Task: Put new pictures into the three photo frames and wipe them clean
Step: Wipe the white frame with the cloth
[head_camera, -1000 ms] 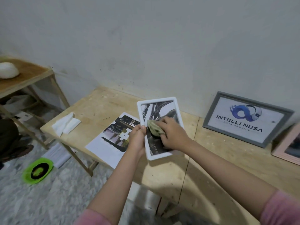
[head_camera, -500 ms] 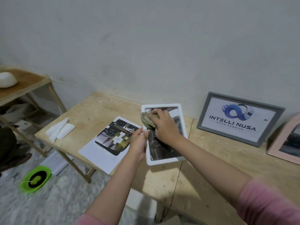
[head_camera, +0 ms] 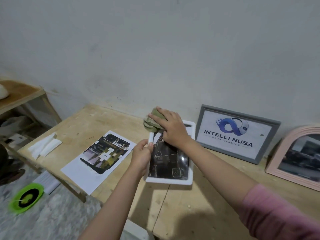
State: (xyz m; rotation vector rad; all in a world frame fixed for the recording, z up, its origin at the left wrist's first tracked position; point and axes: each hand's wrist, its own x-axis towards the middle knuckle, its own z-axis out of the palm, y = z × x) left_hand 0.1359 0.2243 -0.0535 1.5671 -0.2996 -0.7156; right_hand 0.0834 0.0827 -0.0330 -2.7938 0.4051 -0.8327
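The right hand (head_camera: pixel 170 128) presses a bunched green cloth (head_camera: pixel 152 122) onto the top edge of the white frame (head_camera: pixel 189 172); the left hand (head_camera: pixel 142 155) grips that frame's left border. It sits on the plywood table (head_camera: pixel 199 205) against a pale wall (head_camera: pixel 155 49). The grey frame (head_camera: pixel 238 133) leans there; the pink frame (head_camera: pixel 284 151) is cut off right. A printed sheet (head_camera: pixel 100 157) overhangs the near edge.
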